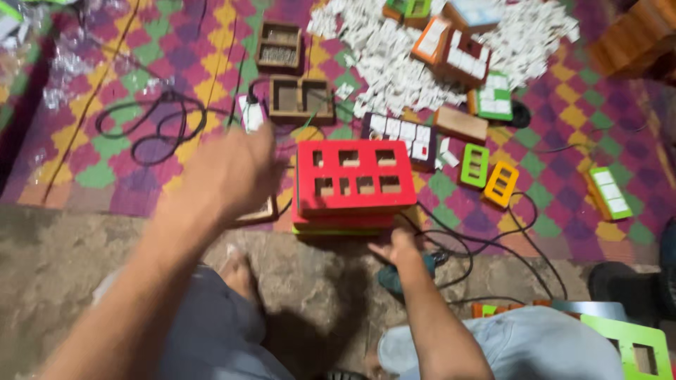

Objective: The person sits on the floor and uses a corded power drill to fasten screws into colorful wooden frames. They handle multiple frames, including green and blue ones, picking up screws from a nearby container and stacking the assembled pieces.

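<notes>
Left hand (pixel 229 172) raised and blurred at about 10 o'clock of the red switch-box panel (pixel 354 176), fingers loosely curled, holding nothing visible, hovering over a small wooden tray (pixel 257 211) — whether touching it, cannot tell. Right hand (pixel 396 248) low at 6 o'clock of the panel, just beside its near edge, wrapped around a teal-handled power tool (pixel 401 276) lying on the bare floor. Red panel flat on the patterned mat (pixel 127 105), stacked on a green panel (pixel 338 230), rectangular cut-outs facing up.

At 12 o'clock, two open wooden boxes (pixel 299 97) and a heap of white switch parts (pixel 401 63). At 3 o'clock, a green frame (pixel 474 165) and an orange frame (pixel 501 184) side by side — black cables (pixel 493 239) looping near them. At 9 o'clock, a coiled black cord (pixel 151 127). Another green panel (pixel 634 348) at 4 o'clock, by the right knee.
</notes>
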